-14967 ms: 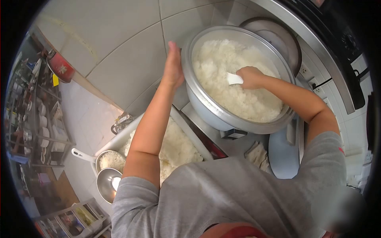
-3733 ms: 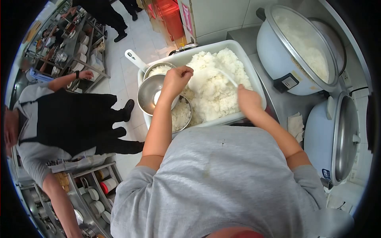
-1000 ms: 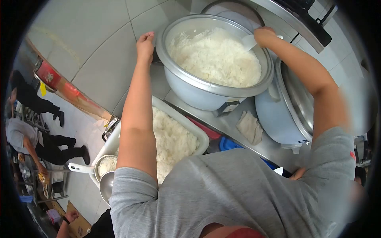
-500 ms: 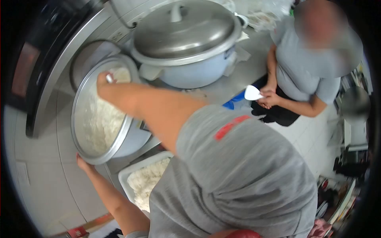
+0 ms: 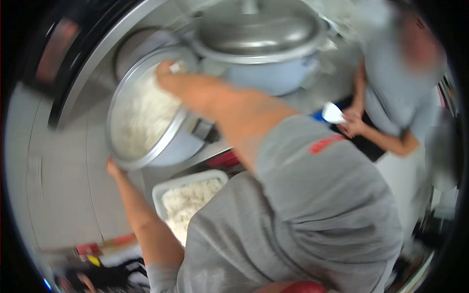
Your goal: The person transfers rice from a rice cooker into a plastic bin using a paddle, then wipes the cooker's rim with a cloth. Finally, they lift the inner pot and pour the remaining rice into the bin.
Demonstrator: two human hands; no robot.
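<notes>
My right hand point(image 5: 168, 78) is closed on a white rice paddle point(image 5: 176, 67), mostly hidden by my fingers, over the upper part of an open rice cooker point(image 5: 190, 139). White rice point(image 5: 149, 115) fills much of the cooker. At the cooker's lower left rim is my left hand point(image 5: 115, 169), touching its outer side; blur and the cooker hide most of its fingers. Below stands a white tub point(image 5: 159, 195) holding more rice point(image 5: 188, 202), partly covered by my shirt.
A second cooker point(image 5: 273, 71) with a metal lid point(image 5: 259, 29) stands beyond my right forearm. A co-worker point(image 5: 395, 93) stands at the right, holding another white paddle point(image 5: 332, 113). A dark appliance with a metal edge point(image 5: 80, 73) overhangs the upper left.
Since a second ago the view has swung right, bringing the co-worker into sight. My right hand has moved from the cooker's far-right rim to over its upper part, with the paddle still in it.
</notes>
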